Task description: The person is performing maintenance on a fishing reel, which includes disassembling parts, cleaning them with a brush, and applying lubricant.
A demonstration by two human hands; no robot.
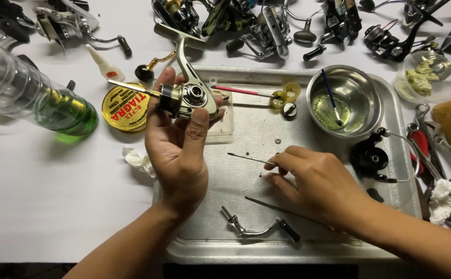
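Observation:
My left hand [176, 150] holds a silver and gold fishing reel body [186, 93] upright above the left edge of a metal tray [390, 103], its foot pointing away from me. My right hand [313, 178] rests on the tray floor, fingertips pinched on a thin metal pick [248, 158] that points left. A tiny dark part [260, 175] lies just beside those fingers. A loose crank handle [259, 227] lies near the tray's front edge.
A steel bowl [362, 85] with greenish liquid and a blue brush stands at the tray's back right, a black spool [370, 159] beside it. A green-bottomed plastic bottle [34, 98], a yellow line spool [125, 107], several reels at the back and wrenches [442, 150] surround the tray.

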